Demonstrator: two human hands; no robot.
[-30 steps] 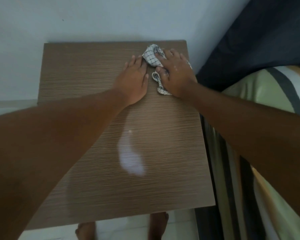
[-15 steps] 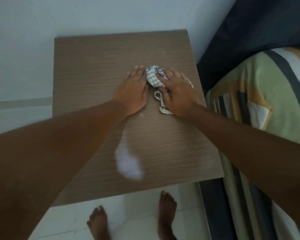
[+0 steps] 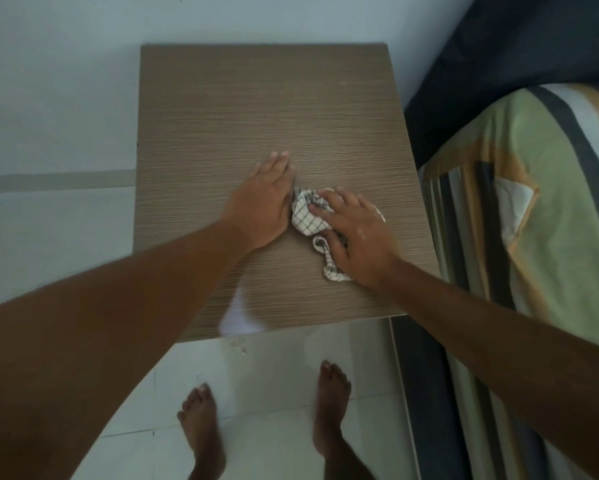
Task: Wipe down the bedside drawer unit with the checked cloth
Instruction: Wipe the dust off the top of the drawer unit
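Observation:
The bedside drawer unit shows only its brown wood-grain top, seen from above. A crumpled white checked cloth lies on the near right part of that top. My right hand presses down on the cloth with spread fingers, covering much of it; a twisted tail of cloth sticks out under the thumb. My left hand lies flat on the top with its fingers together, its edge touching the cloth's left side. The drawers themselves are hidden below the top.
A bed with a green, orange and grey striped sheet stands close on the right, with dark blue fabric behind it. A pale wall runs behind and left of the unit. My bare feet stand on white floor tiles.
Both hands and the cloth have slid from the far right corner of the top toward the near edge. The view has tilted down, so more floor and my feet show.

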